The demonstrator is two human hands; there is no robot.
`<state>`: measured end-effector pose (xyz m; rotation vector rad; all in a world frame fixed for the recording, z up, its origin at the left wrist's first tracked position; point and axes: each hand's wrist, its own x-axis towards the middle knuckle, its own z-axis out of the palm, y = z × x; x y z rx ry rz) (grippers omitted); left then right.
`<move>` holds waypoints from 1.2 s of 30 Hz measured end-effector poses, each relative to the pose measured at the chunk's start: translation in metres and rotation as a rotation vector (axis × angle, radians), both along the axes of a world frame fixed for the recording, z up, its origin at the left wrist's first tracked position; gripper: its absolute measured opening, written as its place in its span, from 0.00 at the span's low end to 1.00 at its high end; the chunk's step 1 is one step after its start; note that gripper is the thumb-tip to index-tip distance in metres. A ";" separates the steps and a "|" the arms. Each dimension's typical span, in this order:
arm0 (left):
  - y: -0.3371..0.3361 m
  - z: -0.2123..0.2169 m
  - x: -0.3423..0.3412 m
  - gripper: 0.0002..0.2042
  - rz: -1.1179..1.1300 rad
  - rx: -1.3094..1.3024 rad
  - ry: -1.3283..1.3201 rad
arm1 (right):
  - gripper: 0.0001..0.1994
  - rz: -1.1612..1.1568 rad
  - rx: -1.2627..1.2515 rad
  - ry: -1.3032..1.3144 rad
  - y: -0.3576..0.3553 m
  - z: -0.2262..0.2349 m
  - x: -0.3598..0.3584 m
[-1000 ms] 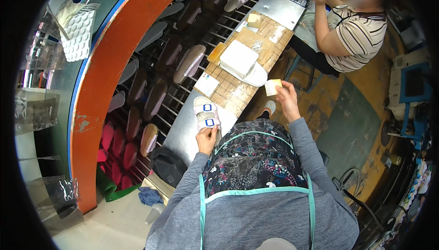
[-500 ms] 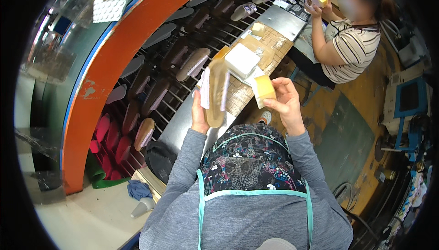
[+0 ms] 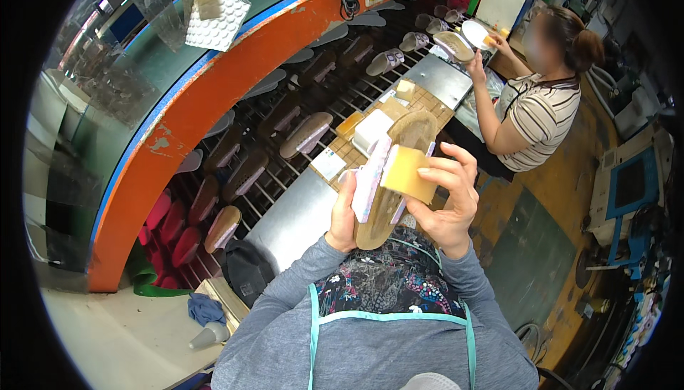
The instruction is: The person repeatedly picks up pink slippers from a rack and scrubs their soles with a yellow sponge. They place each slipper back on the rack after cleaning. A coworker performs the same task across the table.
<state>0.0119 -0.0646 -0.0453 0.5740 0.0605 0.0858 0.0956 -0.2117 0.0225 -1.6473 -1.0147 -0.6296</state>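
In front of my apron, my left hand [image 3: 343, 220] grips a sandal by its side. The sandal has a long brown sole [image 3: 417, 127] and pale lilac straps [image 3: 368, 189], and is held tilted with the sole's far end up and to the right. Pinched in my right hand [image 3: 450, 208] is a yellow sponge block [image 3: 408, 172]. The sponge overlaps the middle of the sandal between the straps; whether it presses on the sole cannot be made out. My left fingers are partly hidden behind the sandal.
A white container [image 3: 369, 133] and another yellow block [image 3: 349, 125] sit on a tan board [image 3: 440, 114] over the metal ledge [image 3: 281, 212]. Sandals and soles line a rod conveyor [image 3: 271, 153] behind an orange curved frame [image 3: 160, 144]. A co-worker [image 3: 538, 115] handles a sandal at right.
The sandal has come nearer and to the right, and the sponge has moved from beside it to over its middle. My view has shifted. The co-worker's sandal has turned, showing its sole.
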 end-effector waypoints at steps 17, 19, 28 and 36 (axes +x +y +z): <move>-0.003 0.002 -0.007 0.33 0.019 0.128 0.015 | 0.22 0.007 0.005 -0.023 0.005 -0.004 0.007; -0.002 0.004 -0.006 0.33 0.013 0.135 0.021 | 0.22 0.013 -0.012 -0.022 0.005 -0.004 0.008; 0.005 0.009 0.006 0.31 -0.016 0.112 0.000 | 0.21 0.034 -0.109 -0.057 0.003 -0.005 0.010; 0.009 0.022 0.030 0.29 0.046 0.179 -0.022 | 0.20 0.046 -0.137 -0.040 0.001 -0.008 0.004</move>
